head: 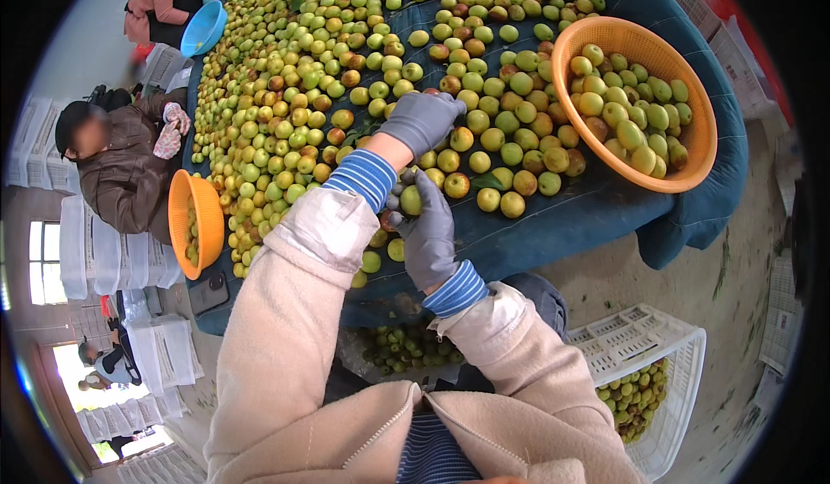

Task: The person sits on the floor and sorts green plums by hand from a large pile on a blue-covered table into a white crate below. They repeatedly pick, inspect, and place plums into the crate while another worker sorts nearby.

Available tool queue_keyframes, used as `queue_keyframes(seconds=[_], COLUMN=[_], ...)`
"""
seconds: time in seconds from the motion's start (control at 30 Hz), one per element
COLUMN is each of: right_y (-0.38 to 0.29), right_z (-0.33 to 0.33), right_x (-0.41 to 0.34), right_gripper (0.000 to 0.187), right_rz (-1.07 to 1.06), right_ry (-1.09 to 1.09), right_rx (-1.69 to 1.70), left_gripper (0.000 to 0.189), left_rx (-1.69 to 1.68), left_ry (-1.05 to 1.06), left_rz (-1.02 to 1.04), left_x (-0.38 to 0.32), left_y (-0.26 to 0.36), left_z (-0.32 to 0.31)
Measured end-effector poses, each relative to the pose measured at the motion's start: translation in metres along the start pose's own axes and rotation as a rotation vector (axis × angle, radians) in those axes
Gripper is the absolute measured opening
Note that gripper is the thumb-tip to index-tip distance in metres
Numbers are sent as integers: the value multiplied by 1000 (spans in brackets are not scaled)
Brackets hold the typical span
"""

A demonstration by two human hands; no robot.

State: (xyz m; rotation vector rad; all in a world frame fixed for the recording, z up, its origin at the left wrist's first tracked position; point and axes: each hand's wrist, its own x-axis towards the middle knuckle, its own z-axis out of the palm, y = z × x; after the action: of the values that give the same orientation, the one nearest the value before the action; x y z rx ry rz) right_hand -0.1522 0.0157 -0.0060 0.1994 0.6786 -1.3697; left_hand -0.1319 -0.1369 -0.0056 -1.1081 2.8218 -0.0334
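Observation:
Green, yellow and reddish-brown jujubes (285, 121) lie spread over a table with a dark blue cloth (570, 218). My left hand (421, 120), in a grey glove, is palm down over the fruit, its fingers bent; whether they grip a jujube is hidden. Lower and nearer to me, my right hand (428, 225), also gloved in grey, is curled around a green jujube (410, 200), with a reddish one (387, 220) at its fingertips. An orange plastic basket (697, 153) holding many jujubes stands to the right of both hands.
A white plastic crate (684, 380) of jujubes stands on the floor at right; more fruit (408, 348) lies below the table edge. At left are a smaller orange basket (211, 218), a phone (209, 291) and a co-worker (123, 160). Another person (155, 4) is by a blue basin (204, 28).

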Motion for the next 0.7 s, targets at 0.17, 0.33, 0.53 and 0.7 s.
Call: queue_keyframes(seconds=[0.17, 0.33, 0.53, 0.7], right_y=[1, 9, 15, 17], right_z=[-1, -5, -7, -10], right_x=[1, 7, 14, 17], right_gripper=[17, 18, 20, 17], right_rz=[6, 42, 16, 39], right_ry=[-13, -8, -8, 38], right_rx=[44, 106, 107, 91], left_gripper=[25, 30, 39, 46], left_rx=[-225, -1098, -1272, -1249], left_ry=[78, 216, -101, -65], left_rz=[-166, -339, 93, 749], left_x=[-5, -24, -51, -81], left_y=[-1, 0, 134, 212], left_z=[0, -23, -64, -81])
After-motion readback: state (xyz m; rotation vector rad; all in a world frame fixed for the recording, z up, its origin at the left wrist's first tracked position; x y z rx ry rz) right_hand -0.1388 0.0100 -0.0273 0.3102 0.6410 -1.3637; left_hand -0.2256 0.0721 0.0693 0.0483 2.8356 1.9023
